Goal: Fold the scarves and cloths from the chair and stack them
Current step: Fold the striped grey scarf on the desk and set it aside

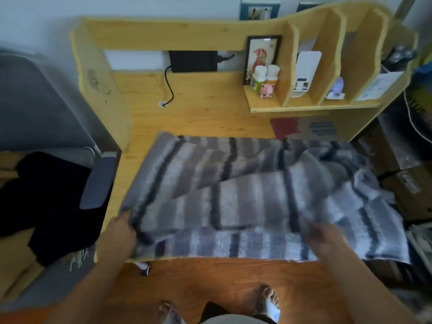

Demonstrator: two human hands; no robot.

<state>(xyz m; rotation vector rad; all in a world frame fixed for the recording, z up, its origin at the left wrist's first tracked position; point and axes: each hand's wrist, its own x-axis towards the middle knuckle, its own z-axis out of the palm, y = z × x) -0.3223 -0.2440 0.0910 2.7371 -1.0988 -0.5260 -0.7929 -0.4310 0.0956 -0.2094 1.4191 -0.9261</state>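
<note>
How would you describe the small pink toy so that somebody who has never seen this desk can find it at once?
Start at the wooden desk and look at its raised shelf at the back right. In the leftmost compartment, before a framed picture, stand two white-capped bottles. The pink toy sits just in front of them, the only pink, round thing there.

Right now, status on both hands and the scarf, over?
Left hand grips striped scarf at its left edge. Right hand blurred, on scarf's near right part, grip unclear. Scarf spread on desk, partly folded. Dark cloth waits on chair.
</note>
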